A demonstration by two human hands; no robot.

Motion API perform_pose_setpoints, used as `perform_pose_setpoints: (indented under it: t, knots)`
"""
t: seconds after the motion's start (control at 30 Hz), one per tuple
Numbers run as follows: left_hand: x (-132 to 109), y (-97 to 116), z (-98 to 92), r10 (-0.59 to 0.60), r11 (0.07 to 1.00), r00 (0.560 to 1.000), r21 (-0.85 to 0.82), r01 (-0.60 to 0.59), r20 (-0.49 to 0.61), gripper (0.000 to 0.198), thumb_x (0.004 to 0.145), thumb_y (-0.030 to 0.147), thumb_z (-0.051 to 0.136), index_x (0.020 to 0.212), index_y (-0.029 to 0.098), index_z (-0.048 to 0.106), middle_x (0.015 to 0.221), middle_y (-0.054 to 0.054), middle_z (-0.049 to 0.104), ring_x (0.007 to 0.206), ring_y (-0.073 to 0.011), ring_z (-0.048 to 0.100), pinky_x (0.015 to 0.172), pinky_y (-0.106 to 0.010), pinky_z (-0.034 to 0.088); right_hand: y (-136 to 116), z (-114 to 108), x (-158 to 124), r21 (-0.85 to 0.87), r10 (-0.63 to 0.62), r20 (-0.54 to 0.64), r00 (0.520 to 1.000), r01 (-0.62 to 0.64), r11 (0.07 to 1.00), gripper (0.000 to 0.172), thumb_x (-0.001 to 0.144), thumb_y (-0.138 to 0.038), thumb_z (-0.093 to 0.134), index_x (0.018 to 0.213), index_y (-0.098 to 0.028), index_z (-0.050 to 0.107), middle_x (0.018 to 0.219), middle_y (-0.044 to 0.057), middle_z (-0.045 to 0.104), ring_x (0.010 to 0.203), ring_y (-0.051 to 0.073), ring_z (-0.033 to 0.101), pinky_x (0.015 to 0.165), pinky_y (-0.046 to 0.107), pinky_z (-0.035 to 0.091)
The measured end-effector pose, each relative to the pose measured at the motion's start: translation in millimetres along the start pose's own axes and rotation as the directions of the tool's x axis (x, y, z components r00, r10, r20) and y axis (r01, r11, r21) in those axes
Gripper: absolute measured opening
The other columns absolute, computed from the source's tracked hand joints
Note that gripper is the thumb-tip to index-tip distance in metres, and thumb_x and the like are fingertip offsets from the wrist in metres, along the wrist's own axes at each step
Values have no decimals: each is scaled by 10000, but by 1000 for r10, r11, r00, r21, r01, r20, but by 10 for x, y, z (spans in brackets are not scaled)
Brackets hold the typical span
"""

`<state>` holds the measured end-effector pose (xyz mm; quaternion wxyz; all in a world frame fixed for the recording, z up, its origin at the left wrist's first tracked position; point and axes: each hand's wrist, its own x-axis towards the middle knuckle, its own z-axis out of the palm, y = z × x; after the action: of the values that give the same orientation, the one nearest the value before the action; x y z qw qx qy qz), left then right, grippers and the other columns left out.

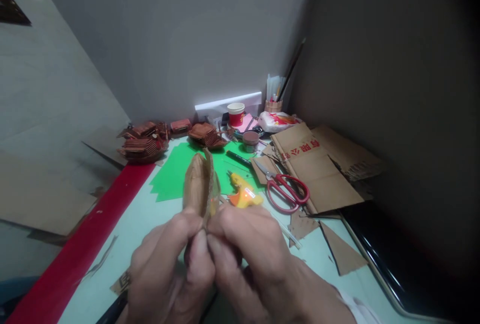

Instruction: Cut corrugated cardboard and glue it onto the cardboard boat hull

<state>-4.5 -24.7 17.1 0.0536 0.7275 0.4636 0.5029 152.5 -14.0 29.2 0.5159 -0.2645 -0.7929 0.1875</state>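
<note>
Between both hands I hold a curved brown cardboard piece (195, 184), hollow like a small boat hull, pointing away from me. My left hand (168, 264) pinches its near end from the left side. From the right, my right hand (251, 259) pinches the same end, thumbs side by side. The fingers cover that near end. Just beyond my right hand lies a yellow glue gun (244, 190) with an orange part. Red-handled scissors (287, 192) rest to its right, and a black marker (239, 158) lies behind it.
Green sheets (170, 179) lie under the piece. Brown layered cardboard models (142, 146) stand at the back left. A paper cup (236, 115), a round jar (251, 141) and a stick holder (274, 106) stand behind. Cardboard sheets (318, 174) and a black glossy object (397, 259) are at right.
</note>
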Motion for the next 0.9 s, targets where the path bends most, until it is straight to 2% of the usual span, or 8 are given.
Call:
perform_pose_setpoints:
  t: [0.07, 0.23, 0.33, 0.4, 0.57, 0.7, 0.83, 0.9]
  knots:
    - [-19, 18, 35, -84, 992, 996, -93, 80, -42, 123, 848, 143, 578, 834, 261, 608, 833, 28, 679, 761, -136, 665, 689, -200, 531, -23, 16, 23, 37, 10, -39, 999, -8, 999, 201, 877, -86, 446, 764, -226, 358, 669, -48, 402, 563, 95, 407, 567, 245, 388]
    - [67, 197, 127, -175, 916, 984, -363, 172, 24, 192, 889, 153, 507, 743, 256, 577, 667, 67, 591, 571, -91, 590, 539, -162, 511, -37, 64, 64, 28, -30, -172, 985, 35, 999, 219, 827, -76, 444, 715, -236, 346, 612, -52, 413, 530, 87, 440, 526, 205, 416]
    - [72, 263, 158, -317, 843, 948, -465, 270, -24, 186, 880, 185, 543, 710, 245, 587, 700, 54, 607, 619, -103, 593, 572, -172, 517, -60, 86, 63, 23, 18, -225, 974, -13, 1000, 230, 796, -81, 458, 680, -240, 339, 573, -56, 416, 495, 84, 436, 504, 191, 423]
    - [57, 262, 163, -354, 811, 935, -504, 298, -17, 179, 877, 204, 562, 705, 243, 593, 697, 44, 600, 620, -113, 583, 581, -193, 520, -75, 114, 58, 29, 60, -247, 967, -55, 998, 237, 783, -89, 464, 653, -234, 329, 549, -65, 371, 468, 74, 400, 479, 182, 396]
    - [39, 203, 144, -316, 810, 949, -515, 280, 20, 169, 874, 269, 602, 707, 252, 609, 680, 38, 591, 584, -129, 567, 525, -217, 513, -77, 195, 49, 79, 142, -281, 949, -125, 989, 222, 771, -99, 466, 636, -221, 340, 535, -82, 327, 451, 51, 367, 472, 149, 361]
    - [45, 199, 132, -299, 821, 954, -501, 274, 30, 187, 888, 256, 582, 703, 251, 607, 679, 42, 582, 597, -126, 577, 554, -217, 514, -88, 178, 50, 126, 165, -274, 948, -134, 983, 201, 765, -101, 464, 644, -220, 356, 533, -87, 323, 447, 51, 354, 466, 153, 349]
    - [91, 211, 112, -243, 870, 969, -436, 232, 31, 209, 894, 189, 538, 701, 251, 588, 669, 52, 595, 599, -113, 576, 556, -191, 503, -91, 77, 62, 116, 171, -161, 972, -154, 981, 189, 837, -125, 441, 687, -220, 380, 574, -71, 384, 491, 67, 403, 496, 178, 369]
    - [122, 202, 93, -154, 922, 988, -355, 154, 30, 204, 876, 143, 526, 710, 249, 578, 651, 58, 574, 576, -101, 556, 542, -174, 487, -70, 32, 67, 64, 130, -93, 987, -125, 990, 195, 874, -131, 417, 708, -224, 375, 601, -62, 404, 507, 77, 406, 505, 205, 364]
